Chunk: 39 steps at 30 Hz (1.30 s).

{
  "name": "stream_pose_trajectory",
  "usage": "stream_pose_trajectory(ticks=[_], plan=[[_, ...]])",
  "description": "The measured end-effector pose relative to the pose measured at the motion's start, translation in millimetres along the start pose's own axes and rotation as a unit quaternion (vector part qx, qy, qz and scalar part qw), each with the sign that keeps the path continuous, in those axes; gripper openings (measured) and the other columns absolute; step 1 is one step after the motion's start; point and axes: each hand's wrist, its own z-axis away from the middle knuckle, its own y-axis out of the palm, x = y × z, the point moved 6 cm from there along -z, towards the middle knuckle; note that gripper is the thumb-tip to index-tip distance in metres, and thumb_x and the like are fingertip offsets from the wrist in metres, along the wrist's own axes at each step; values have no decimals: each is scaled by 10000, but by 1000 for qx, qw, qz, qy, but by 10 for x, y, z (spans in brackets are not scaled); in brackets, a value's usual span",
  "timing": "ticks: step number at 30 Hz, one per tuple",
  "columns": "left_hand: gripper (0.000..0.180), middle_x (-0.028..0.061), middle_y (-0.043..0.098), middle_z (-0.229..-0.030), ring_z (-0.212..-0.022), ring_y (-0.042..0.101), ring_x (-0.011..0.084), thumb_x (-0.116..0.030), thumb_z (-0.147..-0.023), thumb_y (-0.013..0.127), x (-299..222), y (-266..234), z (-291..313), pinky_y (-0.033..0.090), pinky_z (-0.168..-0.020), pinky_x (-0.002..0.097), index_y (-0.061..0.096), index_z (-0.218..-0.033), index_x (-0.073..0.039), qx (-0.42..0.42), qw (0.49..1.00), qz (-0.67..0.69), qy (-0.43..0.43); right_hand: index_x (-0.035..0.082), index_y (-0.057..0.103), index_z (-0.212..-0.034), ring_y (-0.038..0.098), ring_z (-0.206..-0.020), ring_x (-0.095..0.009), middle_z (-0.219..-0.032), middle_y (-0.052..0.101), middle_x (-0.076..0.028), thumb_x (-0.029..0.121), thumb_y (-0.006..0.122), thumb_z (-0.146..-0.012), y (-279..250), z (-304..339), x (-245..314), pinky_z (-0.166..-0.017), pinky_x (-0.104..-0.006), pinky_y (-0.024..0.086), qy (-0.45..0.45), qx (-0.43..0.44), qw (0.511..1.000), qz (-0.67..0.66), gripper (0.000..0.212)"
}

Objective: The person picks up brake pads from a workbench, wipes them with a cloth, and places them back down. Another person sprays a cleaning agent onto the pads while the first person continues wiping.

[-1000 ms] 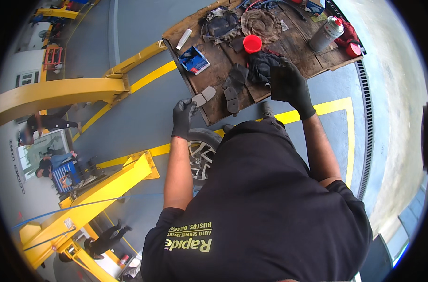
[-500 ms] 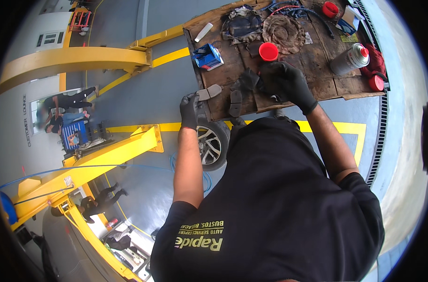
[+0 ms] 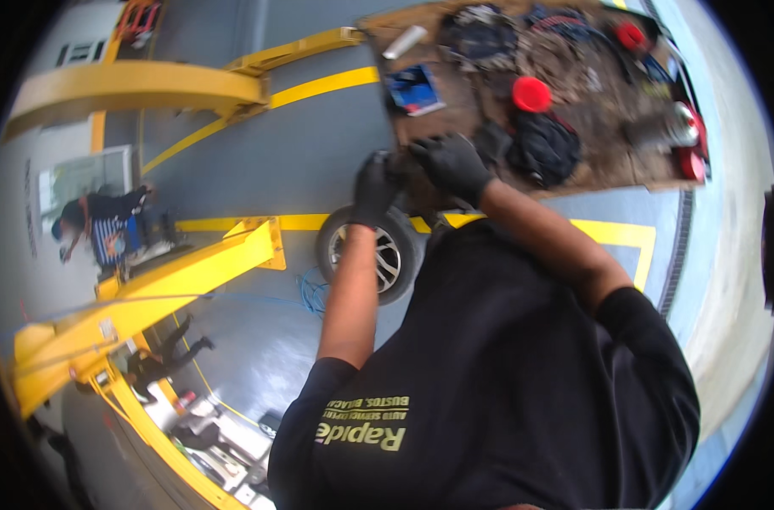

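My left hand, in a black glove, is closed at the table's left corner. It gripped a grey brake pad a moment ago; motion blur and the gloves now mostly hide that pad. Close beside it, my right hand, also black-gloved, is closed with its fingers toward the left hand. Whatever it may hold is hidden. A crumpled black cloth-like thing lies right of my right hand on the brown work table. Above it stands a red cup-shaped lid. Another pad seen earlier on the table is covered by my hands.
A blue box and a white tube lie at the table's far left. A spray can stands at the right. A wheel is below my left hand. Yellow lift arms extend on the left; people are farther off.
My right hand has moved left, off the black cloth-like thing, to meet my left hand. My left hand has shifted slightly right and up. The view has also shifted.
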Motion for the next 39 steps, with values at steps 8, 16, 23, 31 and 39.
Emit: stream_pose_trajectory(ticks=[8, 16, 23, 31, 39], plan=[[329, 214, 773, -1085, -990, 755, 375, -280, -950, 856, 329, 120, -50, 586, -912, 468, 716, -1134, -47, -27, 993, 58, 96, 145, 828, -1160, 776, -1145, -351, -1242, 816, -131, 184, 683, -963, 383, 208, 207, -997, -478, 604, 70, 40, 994, 69, 248], [351, 200, 723, -950, -925, 691, 393, -368, -908, 843, 533, 65, 9, 520, -898, 516, 687, -922, -53, -67, 990, 29, 123, 103, 790, -1341, 724, -1338, -341, -1398, 784, -152, 101, 607, -1027, 677, 229, 331, -1143, -459, 562, 64, 21, 994, 83, 364], [245, 136, 720, -939, -918, 678, 230, -215, -1116, 594, 678, 257, -166, 564, -884, 451, 690, -978, -36, 26, 980, 85, 179, 122, 797, -1228, 753, -1178, -385, -1223, 803, -145, 206, 651, -1030, 217, -231, 760, -1020, -495, 580, 231, 108, 966, 49, 261], [338, 174, 821, -968, -886, 812, 287, -314, -972, 879, 347, 0, -15, 623, -808, 425, 726, -1089, -37, 6, 991, 104, 80, 68, 689, -1268, 733, -1171, -364, -1309, 737, -144, 171, 753, -914, 641, 73, 486, -821, -494, 635, 227, 52, 959, 162, 375], [442, 170, 835, -1056, -944, 809, 245, -381, -1002, 866, 249, -81, 40, 628, -872, 395, 705, -1196, -18, 21, 996, 57, 68, 85, 669, -1185, 749, -1054, -337, -1152, 718, -123, 185, 759, -897, 615, 30, 538, -655, -505, 598, 191, 42, 966, 171, 317]])
